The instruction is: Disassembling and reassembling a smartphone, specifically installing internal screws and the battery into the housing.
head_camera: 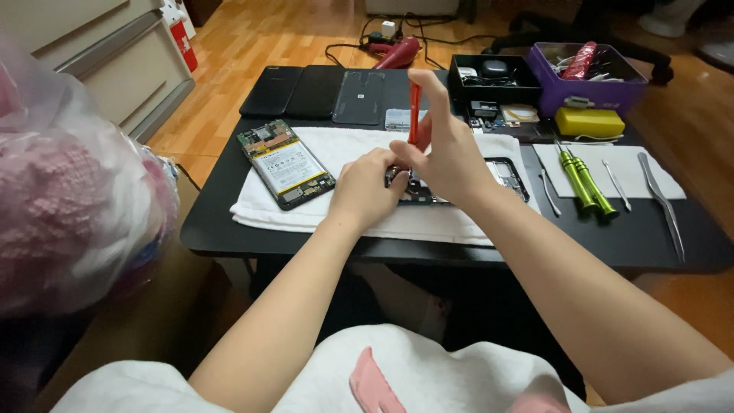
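Note:
My right hand (443,149) grips a red screwdriver (414,107) held upright, its tip down on an opened phone (501,177) that lies on a white towel (321,214). Pressed against the left end of that phone, my left hand (365,187) steadies it; the fingers hide what they touch. A second opened phone (287,164), with its battery and circuit board showing, rests on the towel to the left of my hands.
Black table (222,222) holds three phone back covers (325,92) at the far edge, a black tray (493,76), a purple box (585,88), a yellow block (589,122), two green screwdrivers (585,183), tweezers (661,203) and picks on a white cloth. Plastic bag (69,191) at left.

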